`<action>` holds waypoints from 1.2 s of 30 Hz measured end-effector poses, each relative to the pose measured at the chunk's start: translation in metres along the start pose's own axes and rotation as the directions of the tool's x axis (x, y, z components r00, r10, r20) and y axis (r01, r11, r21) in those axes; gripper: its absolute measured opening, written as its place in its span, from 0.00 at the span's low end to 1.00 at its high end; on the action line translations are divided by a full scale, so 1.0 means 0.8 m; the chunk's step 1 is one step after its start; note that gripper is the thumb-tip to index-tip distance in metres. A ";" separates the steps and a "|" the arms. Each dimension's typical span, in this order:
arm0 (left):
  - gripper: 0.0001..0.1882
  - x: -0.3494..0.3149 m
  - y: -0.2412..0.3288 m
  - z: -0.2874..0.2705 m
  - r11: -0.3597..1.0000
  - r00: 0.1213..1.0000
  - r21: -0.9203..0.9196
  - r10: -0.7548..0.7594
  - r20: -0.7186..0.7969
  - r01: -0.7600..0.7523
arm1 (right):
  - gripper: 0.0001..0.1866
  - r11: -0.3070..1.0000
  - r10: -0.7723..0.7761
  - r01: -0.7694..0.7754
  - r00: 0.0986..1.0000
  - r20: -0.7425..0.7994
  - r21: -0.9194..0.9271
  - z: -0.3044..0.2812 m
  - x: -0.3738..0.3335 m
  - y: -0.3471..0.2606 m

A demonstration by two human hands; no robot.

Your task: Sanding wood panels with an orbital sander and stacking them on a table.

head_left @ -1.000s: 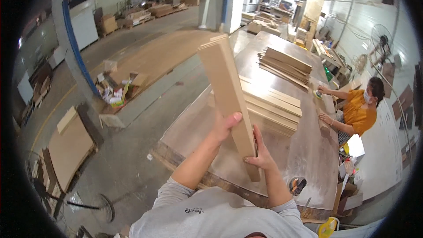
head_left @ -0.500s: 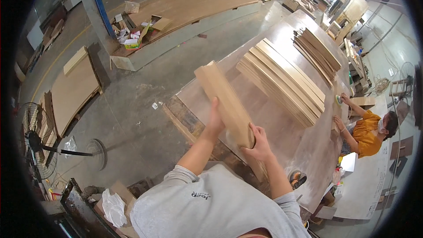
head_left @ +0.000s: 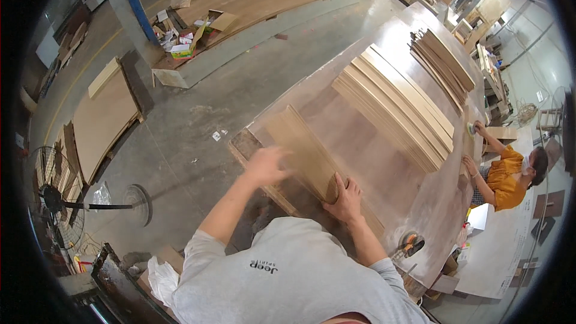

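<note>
A pale wooden board [head_left: 303, 147] lies slantwise on the large table [head_left: 414, 219], close in front of me. My right hand [head_left: 346, 201] grips its near end, thumb on one side and fingers on the other. A rough brown patch [head_left: 331, 188] shows beside those fingers; I cannot make out what it is. My left hand [head_left: 268, 165] is off the board, just beside its left edge, with its fingers smeared by motion. More pale wood [head_left: 371, 219] shows past my right hand, partly hidden by it.
A stack of pale boards [head_left: 396, 108] and a darker stack [head_left: 444, 66] lie farther back on the table. An orange and black power tool [head_left: 412, 243] rests near its right edge. A co-worker in an orange top [head_left: 509, 174] works on the right. A fan [head_left: 51, 198] stands at left.
The board has come down from between my hands onto the table. My left hand has left it and moved left. My right hand stays at its near end.
</note>
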State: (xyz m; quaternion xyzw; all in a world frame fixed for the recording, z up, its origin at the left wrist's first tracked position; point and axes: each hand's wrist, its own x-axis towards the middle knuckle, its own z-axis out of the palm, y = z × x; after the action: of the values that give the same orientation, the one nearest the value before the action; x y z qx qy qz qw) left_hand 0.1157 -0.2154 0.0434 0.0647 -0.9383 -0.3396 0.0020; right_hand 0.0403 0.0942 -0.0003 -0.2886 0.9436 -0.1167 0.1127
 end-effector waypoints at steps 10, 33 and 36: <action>0.64 0.139 -0.004 0.114 0.585 0.677 0.342 0.629 0.381 -0.736 | 0.60 0.994 0.054 -0.062 0.995 -0.089 -0.094 0.005 -0.019 -0.003; 0.56 0.112 -0.151 0.014 0.991 0.986 -0.012 -0.131 -0.099 0.131 | 0.64 0.993 0.074 -0.069 0.996 0.054 -0.101 -0.010 -0.022 0.017; 0.56 0.124 -0.142 0.021 0.985 0.985 -0.049 -0.166 0.047 0.168 | 0.65 0.991 0.068 -0.059 0.995 0.068 -0.119 -0.008 -0.019 0.022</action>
State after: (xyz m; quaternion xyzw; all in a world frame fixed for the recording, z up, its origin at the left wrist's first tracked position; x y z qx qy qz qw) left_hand 0.0300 -0.3033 -0.0455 0.1358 -0.9201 -0.3648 -0.0447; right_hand 0.0416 0.1180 0.0028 -0.2685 0.9528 -0.0473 0.1333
